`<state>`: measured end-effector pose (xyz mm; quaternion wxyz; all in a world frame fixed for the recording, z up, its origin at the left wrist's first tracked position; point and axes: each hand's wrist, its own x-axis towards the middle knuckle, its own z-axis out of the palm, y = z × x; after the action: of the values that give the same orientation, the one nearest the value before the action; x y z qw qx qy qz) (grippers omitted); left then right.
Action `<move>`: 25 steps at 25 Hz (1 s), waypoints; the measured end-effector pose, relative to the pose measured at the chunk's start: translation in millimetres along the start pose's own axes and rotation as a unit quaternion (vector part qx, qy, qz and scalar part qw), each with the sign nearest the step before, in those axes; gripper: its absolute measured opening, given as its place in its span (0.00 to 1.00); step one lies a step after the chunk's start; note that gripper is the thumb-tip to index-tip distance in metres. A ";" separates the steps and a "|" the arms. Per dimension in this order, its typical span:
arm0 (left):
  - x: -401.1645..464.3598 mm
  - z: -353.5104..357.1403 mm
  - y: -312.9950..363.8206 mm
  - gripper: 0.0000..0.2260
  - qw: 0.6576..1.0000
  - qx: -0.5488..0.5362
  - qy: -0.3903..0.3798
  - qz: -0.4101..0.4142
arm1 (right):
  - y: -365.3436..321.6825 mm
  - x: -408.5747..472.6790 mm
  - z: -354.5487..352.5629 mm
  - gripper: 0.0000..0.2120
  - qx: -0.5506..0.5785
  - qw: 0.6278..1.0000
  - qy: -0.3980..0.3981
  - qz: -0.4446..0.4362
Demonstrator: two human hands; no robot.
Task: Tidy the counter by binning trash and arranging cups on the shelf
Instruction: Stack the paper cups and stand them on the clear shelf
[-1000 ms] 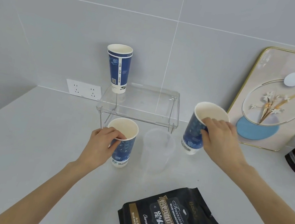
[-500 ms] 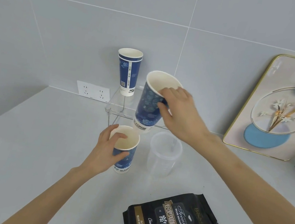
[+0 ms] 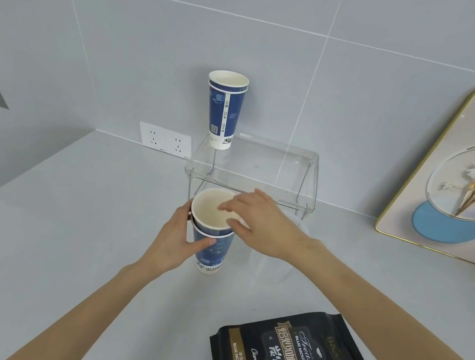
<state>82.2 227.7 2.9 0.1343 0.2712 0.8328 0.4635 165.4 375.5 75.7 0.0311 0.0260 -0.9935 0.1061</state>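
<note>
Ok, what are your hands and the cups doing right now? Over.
Left hand grips lower cup. Right hand seats top cup inside it. Shelf holds one stack. Clear cup close right, not blocking.

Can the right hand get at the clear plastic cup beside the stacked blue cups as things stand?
Probably yes. The clear plastic cup stands just under the right hand, nothing between them; but its fingers are on the upper blue cup and must let go first.

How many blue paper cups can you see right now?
4: two nested on the clear shelf at its left end, two nested on the counter between both hands. More may be hidden inside either stack.
</note>
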 end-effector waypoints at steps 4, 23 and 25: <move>0.3 0.2 -0.5 0.33 1.000 0.001 0.004 0.001 | 6.8 -4.2 29.9 0.14 0.032 0.999 -0.033 0.006; 73.1 -105.9 74.7 0.27 0.988 -0.065 0.020 0.141 | -17.9 61.0 -75.6 0.10 0.016 0.989 0.150 -0.011; 90.7 -111.5 83.3 0.27 0.985 -0.075 0.024 0.154 | -14.2 76.2 -86.2 0.10 0.010 0.985 0.170 0.004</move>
<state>-17.6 237.3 135.3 0.0610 0.3736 0.7469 0.5466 95.1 376.5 167.8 0.1990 0.0035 -0.9728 0.1186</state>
